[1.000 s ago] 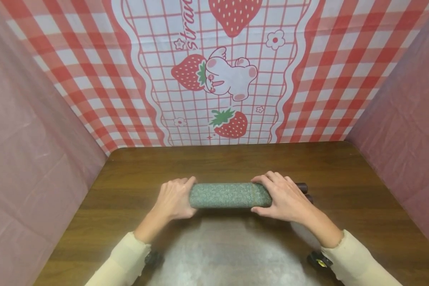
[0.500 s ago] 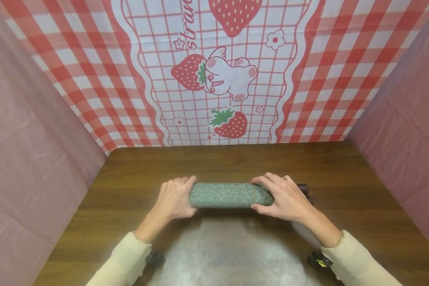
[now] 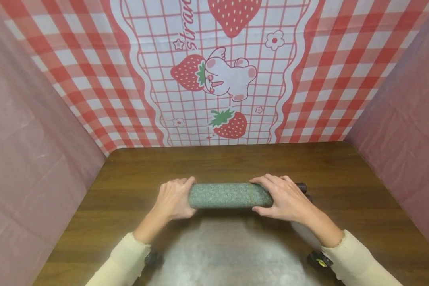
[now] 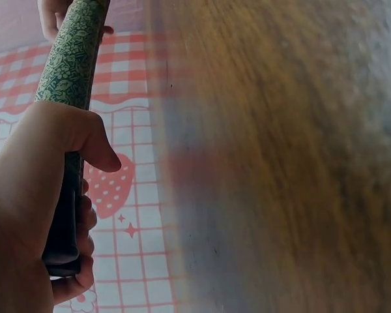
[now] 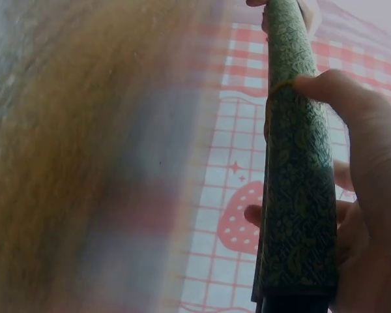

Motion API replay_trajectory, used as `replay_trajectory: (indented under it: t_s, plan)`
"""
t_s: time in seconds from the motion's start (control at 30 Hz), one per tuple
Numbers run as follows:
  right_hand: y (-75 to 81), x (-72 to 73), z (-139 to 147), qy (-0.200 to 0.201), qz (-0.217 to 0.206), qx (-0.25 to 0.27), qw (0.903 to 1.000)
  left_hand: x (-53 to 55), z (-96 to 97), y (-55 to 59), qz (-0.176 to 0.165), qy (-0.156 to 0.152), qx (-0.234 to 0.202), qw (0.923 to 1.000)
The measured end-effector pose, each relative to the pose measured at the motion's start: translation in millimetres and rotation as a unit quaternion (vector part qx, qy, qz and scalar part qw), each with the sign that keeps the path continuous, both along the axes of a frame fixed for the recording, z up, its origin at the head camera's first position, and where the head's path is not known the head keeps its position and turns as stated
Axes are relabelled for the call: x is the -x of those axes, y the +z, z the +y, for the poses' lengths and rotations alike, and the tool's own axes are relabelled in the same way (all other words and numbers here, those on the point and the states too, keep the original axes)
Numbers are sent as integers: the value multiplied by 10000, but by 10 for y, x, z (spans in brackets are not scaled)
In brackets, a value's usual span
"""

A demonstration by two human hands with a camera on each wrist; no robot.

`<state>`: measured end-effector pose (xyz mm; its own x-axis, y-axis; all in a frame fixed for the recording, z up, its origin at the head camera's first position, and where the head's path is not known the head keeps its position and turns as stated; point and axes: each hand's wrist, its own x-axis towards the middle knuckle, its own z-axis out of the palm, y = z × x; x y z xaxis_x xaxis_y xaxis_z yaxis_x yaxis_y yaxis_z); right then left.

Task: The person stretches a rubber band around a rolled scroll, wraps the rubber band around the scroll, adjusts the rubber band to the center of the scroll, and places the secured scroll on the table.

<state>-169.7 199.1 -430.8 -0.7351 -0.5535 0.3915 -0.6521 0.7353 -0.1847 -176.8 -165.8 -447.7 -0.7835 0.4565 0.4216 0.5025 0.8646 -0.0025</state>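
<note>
A rolled-up scroll [image 3: 221, 195] covered in green patterned fabric lies crosswise between my hands, seemingly above the table. A thin yellowish cord [image 5: 281, 88] circles it near the right thumb in the right wrist view. My left hand [image 3: 173, 198] grips the left end; its fingers curl around a dark rod end [image 4: 64, 241] in the left wrist view. At the other end my right hand [image 3: 280, 196] holds the roll, thumb on the near side and fingers over the far side. Two dark rod ends [image 3: 302, 187] stick out past that hand. My palms hide parts of both ends.
The brown wooden table [image 3: 228, 163] reflects light in a pale grey patch. A red-and-white checked cloth [image 3: 232, 71] with strawberries hangs behind it. Pink curtains [image 3: 32, 159] flank both sides. A dark device [image 3: 153, 260] sits at each wrist.
Both hands keep nearly the same place and grip. The cord line on the scroll shifts very slightly left, and the right fingers move a little with it.
</note>
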Motion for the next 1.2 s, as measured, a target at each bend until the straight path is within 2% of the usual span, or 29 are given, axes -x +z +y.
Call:
replay_trajectory:
  t_s: [0.33, 0.57, 0.77, 1.0, 1.2]
  plan:
    - [-52, -5, -41, -122, 438, -218, 9987, 17, 16, 2, -180, -19, -66, 9998]
    - [-76, 4, -46, -126, 830, -220, 9962, 13, 22, 4, -145, -35, -83, 9999]
    - [-101, 6, -59, -84, 931, -187, 9954, 6, 13, -9, -135, -45, -86, 9999]
    - [-99, 29, -29, 436, 1428, 179, 9886, 21, -29, 32, -368, 56, -256, 9990]
    - [-66, 40, -52, 830, 1554, 404, 9835, 42, -21, 69, -516, 106, -315, 9981]
